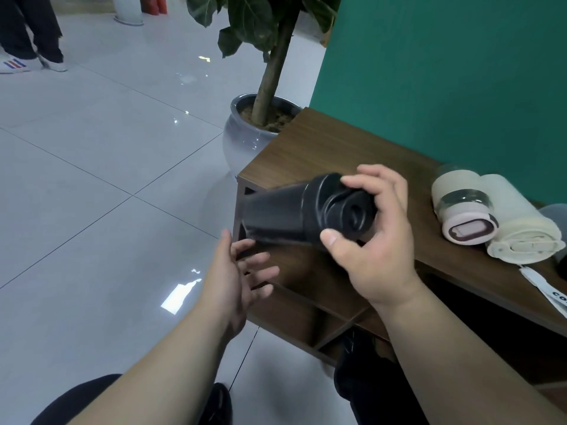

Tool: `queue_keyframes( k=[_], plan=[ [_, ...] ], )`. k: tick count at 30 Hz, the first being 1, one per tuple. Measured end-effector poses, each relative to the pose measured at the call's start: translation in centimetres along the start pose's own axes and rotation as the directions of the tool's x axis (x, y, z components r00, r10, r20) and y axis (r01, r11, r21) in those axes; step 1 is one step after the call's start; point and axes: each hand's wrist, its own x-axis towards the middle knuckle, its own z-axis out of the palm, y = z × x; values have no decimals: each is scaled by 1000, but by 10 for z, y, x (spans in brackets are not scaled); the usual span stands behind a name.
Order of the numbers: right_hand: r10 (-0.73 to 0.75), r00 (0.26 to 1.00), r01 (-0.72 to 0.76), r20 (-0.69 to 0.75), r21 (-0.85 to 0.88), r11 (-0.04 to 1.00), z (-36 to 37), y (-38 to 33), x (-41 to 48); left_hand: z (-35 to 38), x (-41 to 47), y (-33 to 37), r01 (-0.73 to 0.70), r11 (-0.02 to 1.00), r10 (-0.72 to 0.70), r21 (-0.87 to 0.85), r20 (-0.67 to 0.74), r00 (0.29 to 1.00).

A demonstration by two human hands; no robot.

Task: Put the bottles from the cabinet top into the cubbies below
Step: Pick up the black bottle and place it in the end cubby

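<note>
A black bottle [285,211] lies on its side in the air at the left end of the brown wooden cabinet [310,148], its base pointing left. My right hand [377,234] grips its lid end. My left hand [236,277] is open just below the bottle's base, in front of the upper left cubby [245,207], fingers spread, not touching the bottle. On the cabinet top at the right lie a cream bottle with a pink lid [460,207] and a larger cream bottle [518,222], side by side.
A potted plant in a grey pot [245,133] stands on the tiled floor beside the cabinet's left end. A green wall [445,72] backs the cabinet. A white tag [549,289] hangs over the front edge. Another person's legs [27,32] are at far left.
</note>
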Motion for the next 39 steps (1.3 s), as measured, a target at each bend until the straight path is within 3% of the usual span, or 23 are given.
queue_keyframes(
  k=[3,8,12,15,17,22,26,31,39],
  plan=[
    [0,985,4,172,-24,1000,2,13,-19,1,1,-7,106,993,-104,-49,33,994],
    [93,927,-71,362,-74,995,18,47,-54,-3,11,-26,241,931,-272,-275,-80,959],
    [175,926,-158,334,-77,984,39,73,-71,-9,26,-36,273,910,-325,-311,-129,937],
    [334,917,-327,219,-67,942,59,84,-78,-9,41,-44,273,895,-334,-354,-125,934],
    [464,876,-464,132,-34,885,72,87,-79,-6,50,-49,261,886,-326,-384,-113,939],
    [627,776,-630,62,85,772,94,97,-82,-14,76,-65,283,872,-340,-399,-79,937],
    [642,765,-644,50,81,761,105,103,-76,-21,94,-78,297,903,-328,-310,-51,943],
    [653,751,-655,97,-16,756,108,119,-53,-27,125,-95,235,968,-247,-93,-156,956],
    [607,763,-611,221,-61,790,126,133,-41,-38,160,-102,230,957,-266,-178,-216,939]
  ],
)
